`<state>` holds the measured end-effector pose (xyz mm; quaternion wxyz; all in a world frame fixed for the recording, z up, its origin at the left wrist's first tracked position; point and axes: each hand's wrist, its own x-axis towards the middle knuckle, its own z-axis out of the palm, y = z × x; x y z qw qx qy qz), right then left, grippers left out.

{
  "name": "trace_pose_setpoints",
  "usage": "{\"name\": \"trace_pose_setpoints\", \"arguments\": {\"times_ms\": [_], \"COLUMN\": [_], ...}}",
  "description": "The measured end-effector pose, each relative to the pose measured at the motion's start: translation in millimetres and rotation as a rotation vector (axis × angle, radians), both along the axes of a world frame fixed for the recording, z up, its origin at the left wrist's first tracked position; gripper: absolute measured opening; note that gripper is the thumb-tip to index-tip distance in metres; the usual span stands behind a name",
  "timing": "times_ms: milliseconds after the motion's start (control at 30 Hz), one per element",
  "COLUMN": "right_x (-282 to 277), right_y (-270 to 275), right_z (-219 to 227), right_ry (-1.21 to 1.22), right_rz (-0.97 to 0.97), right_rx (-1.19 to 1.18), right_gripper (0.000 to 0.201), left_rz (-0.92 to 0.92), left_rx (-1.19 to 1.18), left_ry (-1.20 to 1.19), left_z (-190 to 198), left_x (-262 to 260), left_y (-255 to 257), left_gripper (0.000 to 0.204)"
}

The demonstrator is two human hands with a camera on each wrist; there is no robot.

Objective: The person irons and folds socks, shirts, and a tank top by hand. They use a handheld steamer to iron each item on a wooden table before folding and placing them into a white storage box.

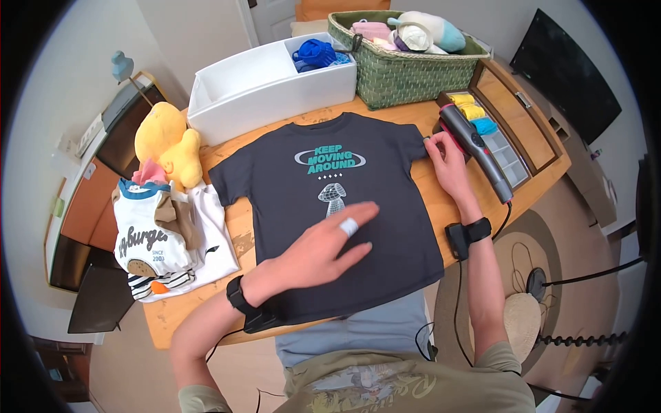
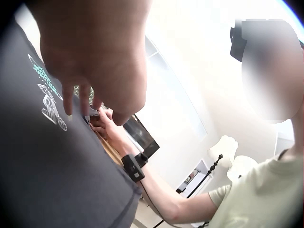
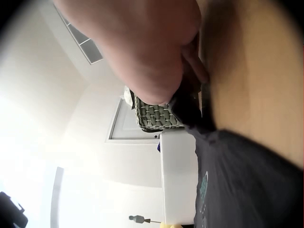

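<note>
A dark grey T-shirt (image 1: 344, 255) lies spread out front side up, with green lettering and a white mushroom-like print. Over its middle is my left hand (image 1: 323, 244), fingers extended, with a white band round one finger. My right hand (image 1: 451, 165) pinches the edge of the shirt's sleeve (image 1: 412, 141) on the right. In the right wrist view the dark sleeve cloth (image 3: 186, 110) bunches at the fingers, which are partly hidden behind the hand. Beside that hand lies a grey handheld device with a cord (image 1: 478, 148), across a compartment box.
On the wooden table (image 1: 162, 323), folded clothes (image 1: 155, 227) and a yellow plush toy (image 1: 165, 144) sit at left. Behind are a white divided box (image 1: 268, 93) holding blue items and a full green woven basket (image 1: 413, 79). The lidded compartment box (image 1: 506, 162) holds small rolled cloths.
</note>
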<state>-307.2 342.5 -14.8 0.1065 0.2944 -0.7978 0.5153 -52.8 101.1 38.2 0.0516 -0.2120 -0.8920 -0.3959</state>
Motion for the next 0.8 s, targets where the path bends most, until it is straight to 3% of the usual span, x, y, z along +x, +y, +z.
{"name": "trace_pose_setpoints", "arguments": {"times_ms": [67,167,233,267,300,400,500,600,633,767,800], "right_x": [12,68,102,118,131,154,165,168,166,131,125], "right_y": [-9,-35,-56,-64,-71,-83,-83,-74,-68,-53,-56], "right_z": [9,58,65,66,67,73,67,79,84,82,83], "right_ry": [-0.055,-0.065,0.096,0.179,0.261,0.347,0.402,0.343,0.329,0.01,0.062], "right_rz": [0.069,0.195,0.373,0.401,0.429,0.525,0.655,0.619,0.592,0.425,0.378], "right_rx": [-0.124,-0.098,-0.113,-0.05,0.014,0.041,0.066,-0.006,-0.023,-0.177,-0.137], "right_gripper": [0.016,0.022,0.031,0.032,0.034,0.034,0.032,0.029,0.029,0.038,0.043], "left_rz": [0.066,0.1,0.131,0.167,0.28,0.313,0.554,0.562,0.586,0.323,0.256], "left_rx": [0.23,0.514,0.766,0.765,0.847,1.375,1.133,1.205,1.246,1.088,1.056], "left_ry": [-0.127,-0.25,-0.326,-0.383,-0.35,-0.353,-0.233,-0.119,-0.07,-0.047,-0.029], "left_z": [1,3,10,11,4,6,17,29,40,87,101], "left_x": [-12,-30,-37,-40,-41,-41,-30,-28,-30,-30,-31], "left_y": [1,3,8,5,8,-7,-16,-27,-27,-38,-35], "left_gripper": [0.071,0.094,0.103,0.108,0.096,0.045,0.047,0.052,0.044,0.029,0.029]}}
